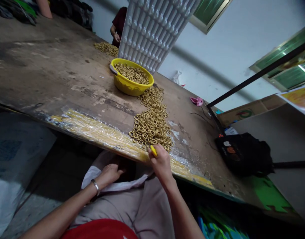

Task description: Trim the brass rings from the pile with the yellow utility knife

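My right hand [161,162] is closed around a small tool with a yellow handle [153,151], at the table's front edge. Its working end is too small to make out. Just beyond that hand lies a heap of brass-coloured rings [151,127], which trails back to a yellow basin [132,88] filled with more such rings. My left hand [109,176], with a bracelet on its wrist, is lower, over the opening of a white bag [132,184] on my lap. Its fingers look curled, their tips partly hidden; what they hold, if anything, does not show.
Clear film over yellow strips [97,131] covers the table's front edge. A grey moulded panel [154,33] stands behind the basin. Past it are a person's arm [115,33] and another ring pile [106,48]. A black bag [243,154] hangs at the right by a dark metal frame [257,73].
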`<act>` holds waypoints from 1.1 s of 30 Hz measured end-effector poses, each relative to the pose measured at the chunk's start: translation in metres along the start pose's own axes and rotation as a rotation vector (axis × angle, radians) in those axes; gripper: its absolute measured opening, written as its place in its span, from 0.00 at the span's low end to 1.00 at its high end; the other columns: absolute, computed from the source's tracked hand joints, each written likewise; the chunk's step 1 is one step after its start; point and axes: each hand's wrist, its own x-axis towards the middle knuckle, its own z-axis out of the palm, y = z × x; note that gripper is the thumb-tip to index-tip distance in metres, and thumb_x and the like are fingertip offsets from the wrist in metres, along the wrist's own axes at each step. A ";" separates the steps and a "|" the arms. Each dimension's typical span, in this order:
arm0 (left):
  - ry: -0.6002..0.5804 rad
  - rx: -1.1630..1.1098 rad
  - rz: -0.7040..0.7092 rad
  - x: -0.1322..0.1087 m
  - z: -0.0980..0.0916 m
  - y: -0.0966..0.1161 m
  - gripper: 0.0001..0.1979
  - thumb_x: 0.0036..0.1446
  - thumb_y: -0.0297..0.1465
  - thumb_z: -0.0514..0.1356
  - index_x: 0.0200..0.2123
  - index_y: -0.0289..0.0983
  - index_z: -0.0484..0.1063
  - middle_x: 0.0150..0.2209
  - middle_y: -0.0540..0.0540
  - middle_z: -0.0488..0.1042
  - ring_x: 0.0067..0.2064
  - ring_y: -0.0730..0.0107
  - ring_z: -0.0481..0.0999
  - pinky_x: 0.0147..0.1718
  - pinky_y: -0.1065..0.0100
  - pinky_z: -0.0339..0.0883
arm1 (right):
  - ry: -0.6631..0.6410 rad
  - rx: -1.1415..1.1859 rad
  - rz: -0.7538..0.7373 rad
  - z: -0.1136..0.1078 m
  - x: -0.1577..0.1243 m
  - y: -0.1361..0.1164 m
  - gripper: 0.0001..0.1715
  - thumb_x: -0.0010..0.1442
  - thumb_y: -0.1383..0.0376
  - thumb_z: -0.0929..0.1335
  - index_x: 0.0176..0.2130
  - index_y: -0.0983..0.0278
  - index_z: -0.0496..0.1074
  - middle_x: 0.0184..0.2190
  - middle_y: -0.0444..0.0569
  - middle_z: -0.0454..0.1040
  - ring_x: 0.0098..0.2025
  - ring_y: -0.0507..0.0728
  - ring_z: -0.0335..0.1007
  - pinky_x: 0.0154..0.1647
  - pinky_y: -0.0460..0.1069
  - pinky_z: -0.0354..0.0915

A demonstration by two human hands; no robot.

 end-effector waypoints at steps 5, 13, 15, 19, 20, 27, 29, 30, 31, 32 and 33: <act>-0.064 -0.670 0.211 -0.042 -0.019 0.046 0.15 0.61 0.40 0.53 0.37 0.34 0.70 0.34 0.42 0.79 0.32 0.65 0.78 0.29 0.68 0.68 | -0.174 0.790 0.383 -0.015 -0.023 -0.017 0.18 0.56 0.52 0.69 0.28 0.63 0.66 0.15 0.35 0.55 0.17 0.47 0.47 0.18 0.44 0.48; -0.217 -1.128 0.276 -0.067 -0.046 0.087 0.18 0.56 0.43 0.63 0.37 0.33 0.69 0.21 0.52 0.72 0.16 0.80 0.66 0.14 0.78 0.56 | -0.334 0.784 0.276 -0.031 -0.051 -0.038 0.22 0.57 0.51 0.70 0.25 0.65 0.69 0.17 0.39 0.59 0.19 0.47 0.51 0.18 0.43 0.49; -0.327 -1.163 0.243 -0.070 -0.045 0.089 0.18 0.53 0.43 0.65 0.32 0.32 0.69 0.21 0.51 0.72 0.15 0.82 0.65 0.14 0.79 0.54 | -0.334 0.774 0.237 -0.037 -0.056 -0.039 0.21 0.58 0.52 0.69 0.26 0.65 0.69 0.17 0.39 0.59 0.19 0.47 0.51 0.19 0.43 0.49; -0.503 -1.292 0.197 -0.076 -0.039 0.091 0.18 0.49 0.41 0.69 0.31 0.31 0.70 0.26 0.48 0.74 0.20 0.79 0.69 0.18 0.77 0.61 | -0.293 0.781 0.207 -0.044 -0.064 -0.042 0.19 0.60 0.53 0.68 0.26 0.65 0.70 0.18 0.39 0.60 0.20 0.47 0.52 0.19 0.43 0.50; -0.529 -1.317 0.188 -0.077 -0.037 0.092 0.18 0.48 0.39 0.70 0.31 0.31 0.71 0.27 0.47 0.74 0.21 0.78 0.70 0.20 0.76 0.63 | -0.281 0.785 0.205 -0.044 -0.066 -0.043 0.19 0.60 0.53 0.68 0.26 0.65 0.70 0.18 0.39 0.61 0.20 0.47 0.53 0.20 0.43 0.51; -0.435 -1.207 0.267 -0.081 -0.036 0.099 0.14 0.50 0.36 0.68 0.27 0.31 0.73 0.22 0.50 0.69 0.22 0.79 0.66 0.23 0.74 0.61 | -0.193 0.797 0.179 -0.045 -0.078 -0.047 0.15 0.59 0.55 0.69 0.30 0.65 0.72 0.23 0.42 0.67 0.25 0.49 0.61 0.27 0.44 0.59; -0.352 -1.088 0.334 -0.082 -0.037 0.101 0.13 0.53 0.35 0.66 0.24 0.31 0.71 0.20 0.51 0.67 0.22 0.78 0.64 0.23 0.74 0.60 | -0.198 0.817 0.200 -0.043 -0.080 -0.046 0.13 0.56 0.57 0.71 0.32 0.65 0.71 0.23 0.42 0.66 0.25 0.49 0.60 0.26 0.44 0.59; -0.320 -1.030 0.359 -0.082 -0.038 0.101 0.12 0.53 0.33 0.65 0.23 0.32 0.71 0.20 0.51 0.67 0.22 0.78 0.64 0.24 0.74 0.60 | -0.201 0.828 0.213 -0.043 -0.081 -0.046 0.13 0.56 0.57 0.71 0.31 0.65 0.71 0.22 0.41 0.65 0.24 0.49 0.59 0.25 0.44 0.58; -0.300 -0.983 0.376 -0.082 -0.038 0.102 0.11 0.54 0.32 0.64 0.23 0.32 0.71 0.20 0.51 0.68 0.23 0.77 0.65 0.25 0.73 0.61 | -0.203 0.832 0.225 -0.043 -0.082 -0.045 0.13 0.56 0.57 0.71 0.31 0.65 0.70 0.21 0.40 0.64 0.23 0.48 0.57 0.24 0.43 0.56; -0.292 -0.951 0.387 -0.082 -0.038 0.102 0.10 0.54 0.30 0.64 0.24 0.32 0.71 0.21 0.51 0.69 0.24 0.76 0.66 0.25 0.73 0.62 | -0.202 0.828 0.234 -0.043 -0.082 -0.045 0.13 0.56 0.57 0.70 0.29 0.65 0.70 0.20 0.40 0.63 0.22 0.48 0.56 0.22 0.43 0.55; -0.298 -0.935 0.394 -0.082 -0.038 0.103 0.09 0.54 0.29 0.63 0.24 0.32 0.71 0.21 0.51 0.69 0.24 0.76 0.66 0.26 0.72 0.62 | -0.197 0.818 0.241 -0.043 -0.083 -0.044 0.13 0.57 0.57 0.70 0.28 0.65 0.69 0.19 0.40 0.62 0.21 0.47 0.54 0.21 0.43 0.54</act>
